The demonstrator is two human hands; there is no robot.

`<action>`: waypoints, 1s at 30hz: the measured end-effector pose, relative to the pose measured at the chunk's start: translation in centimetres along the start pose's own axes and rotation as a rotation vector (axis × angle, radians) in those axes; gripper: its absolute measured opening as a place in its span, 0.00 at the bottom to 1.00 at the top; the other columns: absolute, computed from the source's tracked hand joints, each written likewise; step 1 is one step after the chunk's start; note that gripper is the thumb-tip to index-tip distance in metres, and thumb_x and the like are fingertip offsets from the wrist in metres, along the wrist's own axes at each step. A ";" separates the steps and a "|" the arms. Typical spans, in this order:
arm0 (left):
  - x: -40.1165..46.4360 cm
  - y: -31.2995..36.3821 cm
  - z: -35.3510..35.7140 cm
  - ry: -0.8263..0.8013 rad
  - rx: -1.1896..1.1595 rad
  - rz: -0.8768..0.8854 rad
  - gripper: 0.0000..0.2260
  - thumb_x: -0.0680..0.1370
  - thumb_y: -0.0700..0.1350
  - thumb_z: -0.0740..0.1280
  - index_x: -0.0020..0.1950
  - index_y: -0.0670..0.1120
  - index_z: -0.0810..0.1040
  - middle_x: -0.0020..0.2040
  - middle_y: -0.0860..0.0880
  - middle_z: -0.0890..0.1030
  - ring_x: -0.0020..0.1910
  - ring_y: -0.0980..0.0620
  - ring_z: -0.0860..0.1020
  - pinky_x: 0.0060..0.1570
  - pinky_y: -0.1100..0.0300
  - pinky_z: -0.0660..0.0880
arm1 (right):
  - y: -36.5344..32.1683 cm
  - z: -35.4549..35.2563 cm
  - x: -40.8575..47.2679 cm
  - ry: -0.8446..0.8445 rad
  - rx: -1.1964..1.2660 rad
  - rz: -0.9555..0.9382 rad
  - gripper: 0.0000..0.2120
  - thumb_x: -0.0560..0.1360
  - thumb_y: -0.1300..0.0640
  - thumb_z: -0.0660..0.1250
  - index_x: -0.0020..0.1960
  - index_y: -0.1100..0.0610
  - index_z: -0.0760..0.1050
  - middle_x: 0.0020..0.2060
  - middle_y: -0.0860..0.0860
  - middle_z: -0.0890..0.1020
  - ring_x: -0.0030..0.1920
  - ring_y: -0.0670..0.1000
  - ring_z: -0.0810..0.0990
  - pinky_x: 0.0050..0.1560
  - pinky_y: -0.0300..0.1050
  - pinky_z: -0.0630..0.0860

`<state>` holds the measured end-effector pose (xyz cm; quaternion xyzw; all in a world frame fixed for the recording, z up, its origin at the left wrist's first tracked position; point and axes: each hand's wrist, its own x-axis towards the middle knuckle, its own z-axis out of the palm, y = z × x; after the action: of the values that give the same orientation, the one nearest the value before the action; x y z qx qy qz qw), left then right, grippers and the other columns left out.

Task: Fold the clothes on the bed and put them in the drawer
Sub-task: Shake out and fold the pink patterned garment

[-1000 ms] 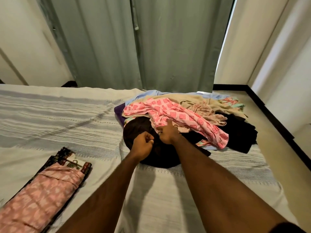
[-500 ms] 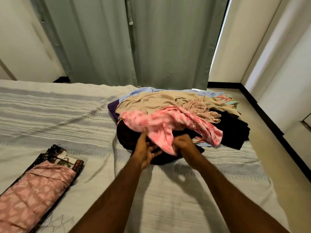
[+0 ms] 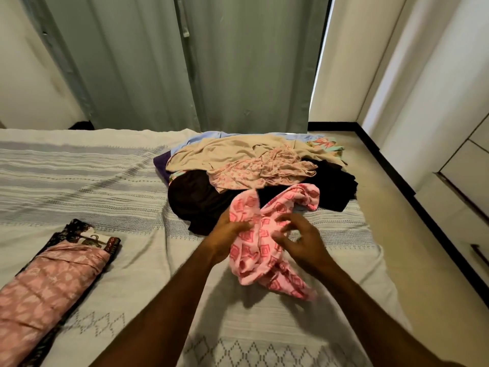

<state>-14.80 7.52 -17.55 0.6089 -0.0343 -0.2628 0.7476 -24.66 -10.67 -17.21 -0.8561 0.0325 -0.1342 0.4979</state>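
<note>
Since a second ago you have pulled the pink patterned garment (image 3: 260, 247) off the pile and toward you, so it now hangs bunched between your hands above the bed (image 3: 111, 181). Your left hand (image 3: 228, 234) grips its left side with the fingers curled into the cloth. Your right hand (image 3: 300, 241) has its fingers spread and loosely bent, touching the fabric's right side without clearly closing on it. To your left lies the folded stack (image 3: 53, 282) on the bedspread. Farther off sits the clothes pile (image 3: 251, 170), the garment's tail touching its dark front edge. Beyond hang the grey curtains (image 3: 185, 62).
</note>
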 end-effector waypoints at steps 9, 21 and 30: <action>-3.9 5.0 5.2 -0.372 0.322 0.167 0.27 0.75 0.45 0.73 0.69 0.50 0.64 0.65 0.37 0.71 0.63 0.40 0.76 0.62 0.46 0.76 | -5.9 -5.4 1.3 -0.003 0.398 0.124 0.06 0.71 0.71 0.73 0.47 0.64 0.82 0.43 0.62 0.85 0.44 0.60 0.84 0.42 0.55 0.82; -3.6 6.1 6.7 -0.412 1.037 0.243 0.05 0.77 0.45 0.73 0.51 0.46 0.83 0.48 0.49 0.85 0.48 0.54 0.85 0.49 0.51 0.83 | -6.3 -23.5 -4.1 -0.158 -0.249 -0.085 0.19 0.68 0.76 0.73 0.31 0.53 0.79 0.44 0.49 0.87 0.48 0.45 0.85 0.45 0.47 0.81; -5.5 15.5 8.8 -0.287 0.573 0.475 0.02 0.74 0.41 0.73 0.45 0.48 0.83 0.42 0.47 0.85 0.43 0.50 0.85 0.43 0.56 0.82 | -6.6 -26.4 -5.6 -0.072 0.302 0.127 0.14 0.72 0.56 0.77 0.38 0.64 0.77 0.37 0.59 0.81 0.41 0.58 0.83 0.39 0.44 0.80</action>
<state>-17.32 3.87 0.57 0.7250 -0.3503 -0.1450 0.5750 -37.48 -28.54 -0.30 -0.7722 0.0482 -0.0750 0.6291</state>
